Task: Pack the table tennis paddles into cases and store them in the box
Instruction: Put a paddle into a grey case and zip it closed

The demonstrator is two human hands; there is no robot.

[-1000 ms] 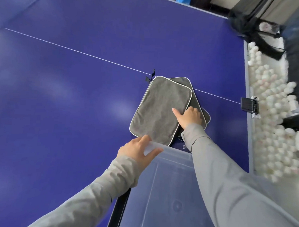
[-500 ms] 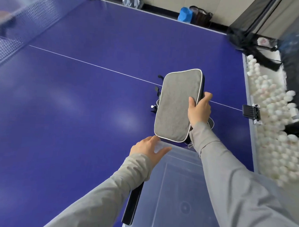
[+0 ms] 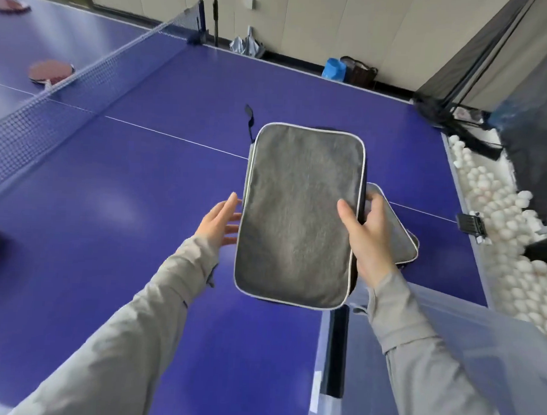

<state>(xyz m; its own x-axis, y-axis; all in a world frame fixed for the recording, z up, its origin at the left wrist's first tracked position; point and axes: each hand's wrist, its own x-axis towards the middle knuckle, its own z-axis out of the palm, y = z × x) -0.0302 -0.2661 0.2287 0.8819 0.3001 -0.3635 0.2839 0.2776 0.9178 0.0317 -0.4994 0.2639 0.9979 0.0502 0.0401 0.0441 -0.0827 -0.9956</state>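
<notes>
Grey fabric is pinched in our right hand (image 3: 369, 233), thumb on its face, fingers behind: one case (image 3: 297, 214) held above the desk (image 3: 125, 201). Our left hand (image 3: 218, 222), fingers straight and spread, hovers just beside its left edge, holding nothing. We judge it is being readied for a paddle (image 3: 51, 72); next we must open its zip. The box (image 3: 479, 342) waits nearest us.
</notes>
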